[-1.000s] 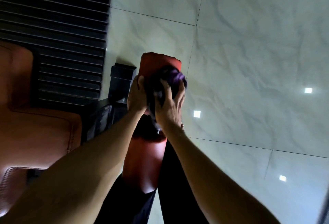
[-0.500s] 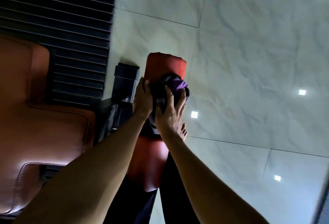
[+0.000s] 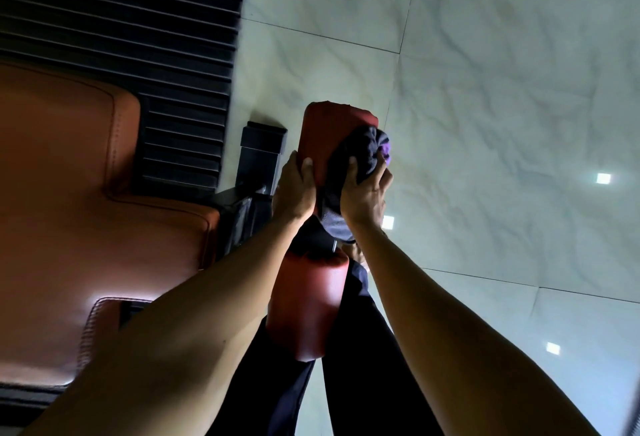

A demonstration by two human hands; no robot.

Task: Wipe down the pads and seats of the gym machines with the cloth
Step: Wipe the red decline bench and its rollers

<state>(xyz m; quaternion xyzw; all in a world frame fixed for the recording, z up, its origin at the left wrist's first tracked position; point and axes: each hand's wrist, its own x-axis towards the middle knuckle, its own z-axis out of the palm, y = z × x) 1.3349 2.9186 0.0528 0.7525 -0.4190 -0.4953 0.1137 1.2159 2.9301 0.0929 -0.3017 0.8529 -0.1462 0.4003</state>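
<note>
My right hand (image 3: 365, 193) clenches the bunched dark cloth (image 3: 363, 148), which bulges at 12 o'clock from my knuckles against the far roller pad (image 3: 325, 123). At 9 o'clock my left hand (image 3: 294, 189) clasps that pad's side, thumb curled over it. Since half a second ago the cloth has slid toward the pad's 3 o'clock edge. My right fingertips vanish in the folds. The orange seat (image 3: 69, 193) is cut off at 9 o'clock.

Nothing here can be read. The red roller pad (image 3: 325, 130), the cloth (image 3: 363, 151), the orange seat (image 3: 69, 193) at the left of the frame and the pale floor tiles (image 3: 485, 89) carry no legible lettering, brand or number.
</note>
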